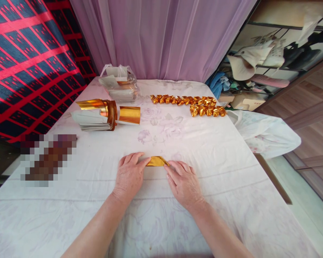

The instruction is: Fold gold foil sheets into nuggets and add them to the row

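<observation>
Left hand (129, 175) and right hand (183, 182) lie flat, fingers pressing the ends of a gold foil piece (156, 161) against the tablecloth (204, 150). Folded foil pieces (190, 103) lie well beyond.

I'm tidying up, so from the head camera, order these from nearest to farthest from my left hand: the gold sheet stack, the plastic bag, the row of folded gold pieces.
From the left hand:
1. Gold sheet stack, back left.
2. Plastic bag, behind the stack.
3. Row of folded gold pieces, back right; too close to the bag to rank surely.
</observation>
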`<act>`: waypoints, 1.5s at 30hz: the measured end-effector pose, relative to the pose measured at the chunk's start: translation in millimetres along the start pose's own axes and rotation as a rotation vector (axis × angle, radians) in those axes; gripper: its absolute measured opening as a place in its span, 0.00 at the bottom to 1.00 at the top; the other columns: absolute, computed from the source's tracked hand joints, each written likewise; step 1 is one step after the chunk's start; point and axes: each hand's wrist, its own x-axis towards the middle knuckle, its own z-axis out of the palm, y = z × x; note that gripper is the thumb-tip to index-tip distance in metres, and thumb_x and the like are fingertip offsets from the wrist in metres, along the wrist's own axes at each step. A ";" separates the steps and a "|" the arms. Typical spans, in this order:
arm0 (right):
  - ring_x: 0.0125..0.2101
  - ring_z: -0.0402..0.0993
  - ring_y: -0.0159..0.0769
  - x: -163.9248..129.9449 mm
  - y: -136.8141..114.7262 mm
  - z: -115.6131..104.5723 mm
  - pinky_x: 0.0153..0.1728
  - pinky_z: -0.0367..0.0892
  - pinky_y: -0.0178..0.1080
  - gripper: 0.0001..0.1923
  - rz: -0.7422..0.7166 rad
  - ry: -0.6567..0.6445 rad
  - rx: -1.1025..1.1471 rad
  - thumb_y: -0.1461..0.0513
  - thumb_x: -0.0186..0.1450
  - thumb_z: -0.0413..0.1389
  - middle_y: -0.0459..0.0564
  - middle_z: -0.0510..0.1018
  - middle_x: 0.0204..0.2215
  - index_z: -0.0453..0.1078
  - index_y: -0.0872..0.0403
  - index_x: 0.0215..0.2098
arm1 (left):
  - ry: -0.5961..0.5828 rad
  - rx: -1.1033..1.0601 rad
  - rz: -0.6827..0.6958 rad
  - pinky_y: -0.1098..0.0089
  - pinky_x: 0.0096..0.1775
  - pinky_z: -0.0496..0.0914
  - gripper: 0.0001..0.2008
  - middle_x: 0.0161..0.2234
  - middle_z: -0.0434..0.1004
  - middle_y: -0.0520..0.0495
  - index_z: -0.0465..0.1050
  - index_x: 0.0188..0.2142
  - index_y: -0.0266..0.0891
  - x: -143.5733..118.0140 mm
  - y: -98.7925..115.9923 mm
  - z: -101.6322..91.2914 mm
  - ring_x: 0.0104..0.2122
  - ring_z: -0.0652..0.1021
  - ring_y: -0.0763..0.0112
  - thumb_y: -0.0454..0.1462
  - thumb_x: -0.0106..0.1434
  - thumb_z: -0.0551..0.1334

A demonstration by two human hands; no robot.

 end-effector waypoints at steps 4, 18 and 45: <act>0.51 0.65 0.42 0.7 -0.8 0.7 0.47 0.59 0.44 0.17 -0.010 0.005 0.003 0.63 0.69 0.51 0.51 0.75 0.53 0.72 0.51 0.54 | 0.019 -0.009 0.046 0.50 0.53 0.65 0.21 0.53 0.76 0.45 0.77 0.50 0.45 0.1 3.4 -2.5 0.51 0.74 0.56 0.28 0.62 0.54; 0.52 0.66 0.43 1.1 1.0 4.5 0.48 0.62 0.45 0.19 -0.029 0.027 0.010 0.63 0.69 0.49 0.52 0.76 0.53 0.71 0.52 0.56 | -0.085 -0.039 0.269 0.43 0.66 0.41 0.23 0.59 0.71 0.46 0.66 0.61 0.44 -6.8 22.2 5.4 0.64 0.63 0.56 0.45 0.70 0.52; 0.60 0.60 0.44 33.2 -3.7 6.7 0.55 0.58 0.49 0.21 -0.204 -0.046 -0.001 0.66 0.68 0.50 0.51 0.71 0.59 0.69 0.47 0.58 | -0.145 0.047 0.333 0.49 0.66 0.40 0.25 0.62 0.68 0.49 0.61 0.64 0.45 -20.2 -19.4 2.3 0.65 0.62 0.59 0.48 0.72 0.48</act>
